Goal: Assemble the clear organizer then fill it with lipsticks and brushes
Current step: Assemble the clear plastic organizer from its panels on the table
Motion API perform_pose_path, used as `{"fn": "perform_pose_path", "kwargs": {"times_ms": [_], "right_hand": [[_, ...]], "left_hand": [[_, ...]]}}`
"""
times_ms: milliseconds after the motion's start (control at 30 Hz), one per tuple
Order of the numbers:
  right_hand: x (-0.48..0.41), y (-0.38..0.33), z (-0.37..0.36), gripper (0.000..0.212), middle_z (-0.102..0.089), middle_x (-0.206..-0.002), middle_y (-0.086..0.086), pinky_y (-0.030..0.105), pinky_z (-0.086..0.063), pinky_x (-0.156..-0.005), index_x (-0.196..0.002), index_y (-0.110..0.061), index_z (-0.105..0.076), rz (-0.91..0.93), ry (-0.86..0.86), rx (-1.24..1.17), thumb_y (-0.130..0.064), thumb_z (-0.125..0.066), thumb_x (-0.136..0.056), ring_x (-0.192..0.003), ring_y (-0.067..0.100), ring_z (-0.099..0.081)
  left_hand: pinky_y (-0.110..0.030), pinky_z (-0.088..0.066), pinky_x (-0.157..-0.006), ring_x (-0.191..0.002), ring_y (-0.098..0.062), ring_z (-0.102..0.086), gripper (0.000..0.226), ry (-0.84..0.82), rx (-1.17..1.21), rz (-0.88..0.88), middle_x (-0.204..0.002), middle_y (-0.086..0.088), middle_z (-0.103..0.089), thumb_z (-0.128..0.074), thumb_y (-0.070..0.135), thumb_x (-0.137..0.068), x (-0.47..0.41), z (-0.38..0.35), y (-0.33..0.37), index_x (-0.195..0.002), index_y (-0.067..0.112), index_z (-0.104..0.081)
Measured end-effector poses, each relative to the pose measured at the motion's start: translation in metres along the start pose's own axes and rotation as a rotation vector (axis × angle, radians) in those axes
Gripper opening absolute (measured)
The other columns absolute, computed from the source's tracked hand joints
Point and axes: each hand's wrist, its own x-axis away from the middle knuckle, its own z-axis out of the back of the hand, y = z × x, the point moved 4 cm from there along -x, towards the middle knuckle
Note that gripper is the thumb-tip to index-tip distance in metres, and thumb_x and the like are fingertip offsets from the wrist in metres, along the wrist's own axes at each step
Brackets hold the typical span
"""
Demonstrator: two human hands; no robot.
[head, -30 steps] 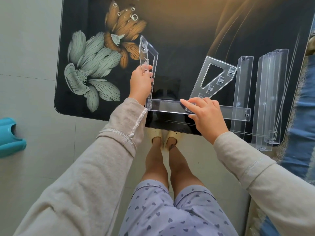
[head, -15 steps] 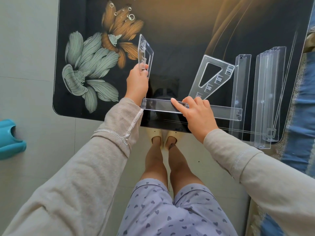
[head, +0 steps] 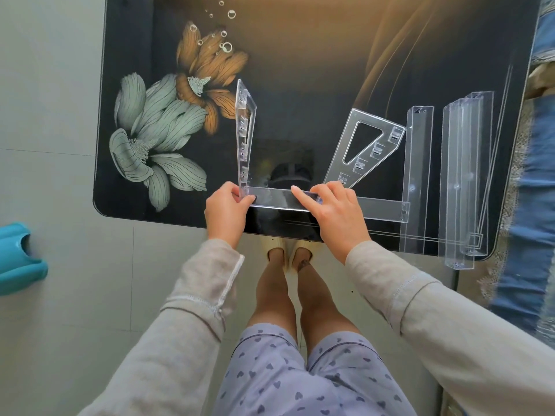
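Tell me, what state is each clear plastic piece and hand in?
Clear triangular slotted panel: upright, left hand grips its base.
Clear long flat strip: lying flat, right hand presses it.
Second clear triangular panel: lying flat, untouched.
Clear long pieces at right: lying loose.

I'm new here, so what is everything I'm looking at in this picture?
table: one, black glass with printed flowers, centre
upright side panel: one, clear, standing left of centre
base strip: one, clear, flat along near edge
flat side panel: one, clear, lying right of centre
long strips: several, clear, far right; exact count unclear
plastic object: one, teal, floor at left
fabric: blue, right edge
left hand: grips upright side panel's foot
right hand: presses base strip
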Motion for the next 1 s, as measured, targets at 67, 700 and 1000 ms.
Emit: {"fn": "perform_pose_path", "kwargs": {"times_ms": [67,700,1000], "right_hand": [[0.001,0.000,-0.001,0.072,-0.059,-0.119,0.016,0.044,-0.044,-0.091,-0.139,-0.019,-0.040,-0.002,0.008,-0.016,0.005,-0.066,-0.077,-0.112,0.035,-0.051],[0.021,0.081,0.027,0.024,-0.061,-0.114,0.013,0.023,-0.035,-0.096,-0.107,-0.005,-0.064,-0.610,0.259,-0.672,-0.001,-0.051,-0.087,-0.111,0.026,-0.052],[0.002,0.079,0.021,0.030,-0.064,-0.112,0.018,0.041,-0.050,-0.096,-0.114,-0.003,-0.059,-1.155,0.248,-1.274,-0.002,-0.048,-0.086,-0.109,0.035,-0.058]], "left_hand": [[-0.043,-0.052,-0.079,-0.084,-0.037,-0.063,0.018,0.024,0.016,0.001,-0.075,-0.010,-0.057,-0.062,0.018,-0.085,0.003,-0.003,-0.002,-0.075,0.009,-0.051],[-0.032,-0.037,-0.083,-0.095,-0.031,-0.059,0.034,0.243,-0.336,-0.686,-0.100,-0.011,-0.065,-0.061,0.028,-0.078,0.047,-0.006,0.046,-0.105,0.009,-0.061],[-0.037,-0.039,-0.104,-0.120,-0.028,-0.046,0.040,-0.226,0.024,-0.342,-0.129,-0.014,-0.052,-0.046,0.004,-0.089,0.022,-0.086,0.112,-0.129,0.006,-0.045]]}}
